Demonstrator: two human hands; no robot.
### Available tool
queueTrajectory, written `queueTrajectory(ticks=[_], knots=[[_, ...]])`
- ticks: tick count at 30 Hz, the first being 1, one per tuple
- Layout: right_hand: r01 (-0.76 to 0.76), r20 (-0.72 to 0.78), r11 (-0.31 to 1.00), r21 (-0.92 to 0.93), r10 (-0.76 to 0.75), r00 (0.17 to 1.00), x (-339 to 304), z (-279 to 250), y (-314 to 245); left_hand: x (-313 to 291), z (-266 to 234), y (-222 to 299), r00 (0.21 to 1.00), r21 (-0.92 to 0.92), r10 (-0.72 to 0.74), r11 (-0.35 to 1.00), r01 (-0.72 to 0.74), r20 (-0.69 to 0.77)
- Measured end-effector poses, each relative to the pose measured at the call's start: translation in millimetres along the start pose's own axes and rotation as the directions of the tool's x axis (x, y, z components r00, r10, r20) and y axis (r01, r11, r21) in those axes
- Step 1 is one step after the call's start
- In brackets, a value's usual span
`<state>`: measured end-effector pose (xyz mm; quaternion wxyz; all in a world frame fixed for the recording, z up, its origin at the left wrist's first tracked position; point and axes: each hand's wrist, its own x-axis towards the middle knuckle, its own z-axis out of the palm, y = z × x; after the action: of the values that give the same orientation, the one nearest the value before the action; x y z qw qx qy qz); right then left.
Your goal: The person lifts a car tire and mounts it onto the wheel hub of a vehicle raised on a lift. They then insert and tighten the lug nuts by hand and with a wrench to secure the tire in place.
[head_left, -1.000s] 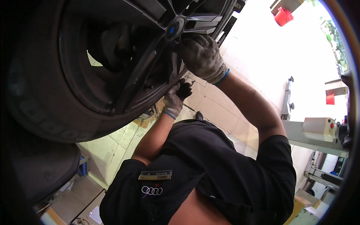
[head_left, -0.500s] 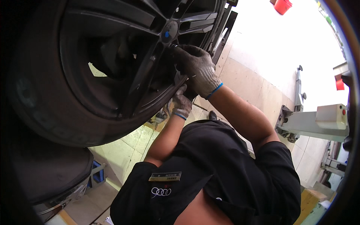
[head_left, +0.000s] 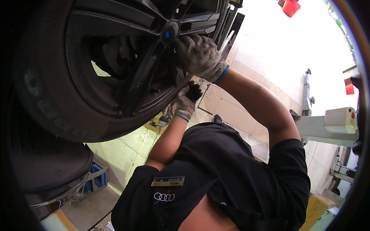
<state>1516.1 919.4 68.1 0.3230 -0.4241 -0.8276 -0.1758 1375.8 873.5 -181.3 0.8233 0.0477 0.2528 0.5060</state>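
The dark alloy wheel [head_left: 146, 65] with its black tyre [head_left: 46, 104] fills the upper left, raised off the floor. A round centre cap [head_left: 169, 32] with a blue mark sits at its hub. My right hand [head_left: 200, 56], in a grey knit glove with a blue cuff edge, is closed against the wheel just right of the cap. Its fingertips and whatever they grip are hidden. Lower down, my left hand [head_left: 185, 101], gloved likewise, is beside the tyre's lower right edge. Its dark-coated fingers are loosely bent and apart, with nothing seen in them.
A pale lift arm [head_left: 327, 131] with a box on it stands at the right. Below the tyre at left are a dark rounded object [head_left: 54, 173] and a blue-and-grey frame [head_left: 96, 178]. A red bucket [head_left: 291, 7] stands far off on the tiled floor [head_left: 131, 154].
My right hand has rolled over so its knuckles now face up, still by the hub. My left hand has turned, showing dark fingers beside the tyre edge. The wheel appears slightly higher in view.
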Motion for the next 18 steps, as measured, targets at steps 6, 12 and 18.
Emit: queueTrajectory(ticks=[6,12,18], knots=[[-0.122,-0.046,0.989,0.08,0.126,0.991,0,1,-2,2,6,2,0.999,0.036,-0.016,0.999,0.018,-0.042],[-0.378,-0.005,0.793,0.479,0.433,0.902,-40,-19,-9,-5,12,3,0.998,0.04,-0.065,0.997,0.065,0.01],[-0.538,0.583,-0.315,0.782,0.674,0.453,-126,-42,-9,-41,59,-8,0.999,0.423,-0.051,0.905,0.044,0.006]])
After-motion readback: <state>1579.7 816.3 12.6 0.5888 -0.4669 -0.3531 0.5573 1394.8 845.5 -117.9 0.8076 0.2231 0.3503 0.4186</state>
